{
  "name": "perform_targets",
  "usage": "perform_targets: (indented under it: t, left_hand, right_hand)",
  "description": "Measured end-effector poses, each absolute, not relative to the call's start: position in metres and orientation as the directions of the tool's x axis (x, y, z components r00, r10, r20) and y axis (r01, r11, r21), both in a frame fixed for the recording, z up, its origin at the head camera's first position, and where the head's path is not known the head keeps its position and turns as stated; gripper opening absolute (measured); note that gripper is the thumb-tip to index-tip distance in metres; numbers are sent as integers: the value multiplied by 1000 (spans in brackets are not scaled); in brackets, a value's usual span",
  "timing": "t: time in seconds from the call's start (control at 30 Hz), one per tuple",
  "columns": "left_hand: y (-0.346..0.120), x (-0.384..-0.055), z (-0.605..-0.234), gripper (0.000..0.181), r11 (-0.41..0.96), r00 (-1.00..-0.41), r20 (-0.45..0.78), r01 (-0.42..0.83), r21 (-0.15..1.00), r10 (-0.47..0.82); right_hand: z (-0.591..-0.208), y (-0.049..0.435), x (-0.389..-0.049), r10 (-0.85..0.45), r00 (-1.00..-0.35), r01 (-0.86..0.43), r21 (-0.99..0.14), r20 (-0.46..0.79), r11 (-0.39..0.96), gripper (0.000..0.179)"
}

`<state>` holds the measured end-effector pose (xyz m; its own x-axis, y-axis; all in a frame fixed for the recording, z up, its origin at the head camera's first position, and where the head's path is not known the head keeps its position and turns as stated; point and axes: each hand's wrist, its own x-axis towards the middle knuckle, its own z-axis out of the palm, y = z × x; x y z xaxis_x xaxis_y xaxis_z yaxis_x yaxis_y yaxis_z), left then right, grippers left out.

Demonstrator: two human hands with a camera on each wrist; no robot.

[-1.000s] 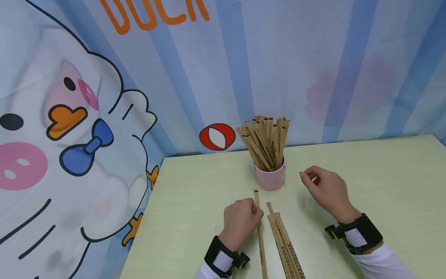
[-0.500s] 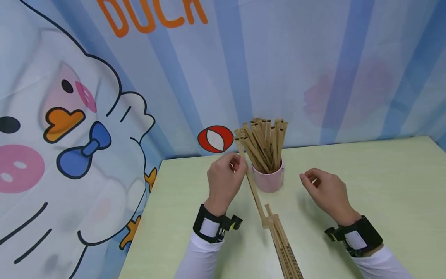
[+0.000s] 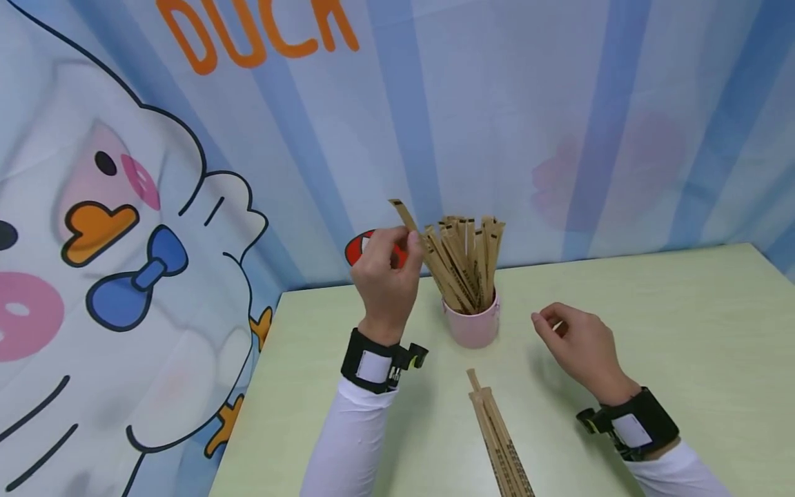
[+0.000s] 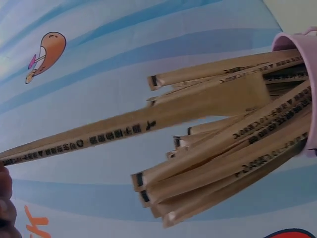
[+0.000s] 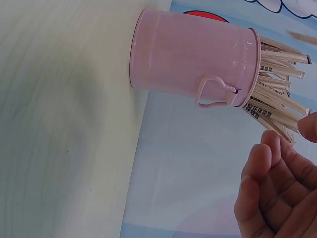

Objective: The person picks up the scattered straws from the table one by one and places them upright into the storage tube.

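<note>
My left hand (image 3: 386, 286) pinches one brown paper-wrapped straw (image 4: 99, 130) near its end and holds it up at the left of a small pink bucket (image 3: 472, 331). The straw's free end overlaps the wrapped straws (image 3: 468, 266) standing in that bucket. In the left wrist view, only the fingertips show at the left edge. My right hand (image 3: 577, 348) stays to the right of the bucket with loosely curled fingers and nothing in them. On the table in front lies a small bundle of similar wrapped straws (image 3: 499, 445).
The pale table (image 3: 677, 331) meets a blue striped cloth backdrop (image 3: 497, 124) printed with a large duck. A wire handle (image 5: 215, 91) hangs on the bucket's side. Each wrist wears a black strap with a camera.
My left hand has lifted the wrapped straw off the table beside the bundle, raised it and brought it up beside the bucket's straws. The right hand has hardly moved.
</note>
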<state>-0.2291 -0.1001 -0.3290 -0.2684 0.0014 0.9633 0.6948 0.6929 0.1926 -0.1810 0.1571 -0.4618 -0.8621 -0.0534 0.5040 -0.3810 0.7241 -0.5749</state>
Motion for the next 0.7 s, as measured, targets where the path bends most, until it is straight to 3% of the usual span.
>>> perform_targets:
  t: [0.2,0.43,0.53,0.7]
  left_hand:
    - [-97,-242,-358,16,748,-360,931,633,199,57]
    - [-93,-251,-396,19,770,-506,857,584,257,98]
    - [-94,-252,-399,18,744,-493,867,604,286,67]
    - [-95,-249,-375,13,647,-362,931,702,298,-37]
  right_hand:
    - [-461,156,-181,-51,-867,-373,-577,496,727,22]
    - [-463,157,-181,-59,-862,-382,-569,504,728,22]
    - [-464,157,-180,-62,-859,-388,-568,508,726,21]
    - [-464,157,-181,-61,-858,-387,-564,510,729,21]
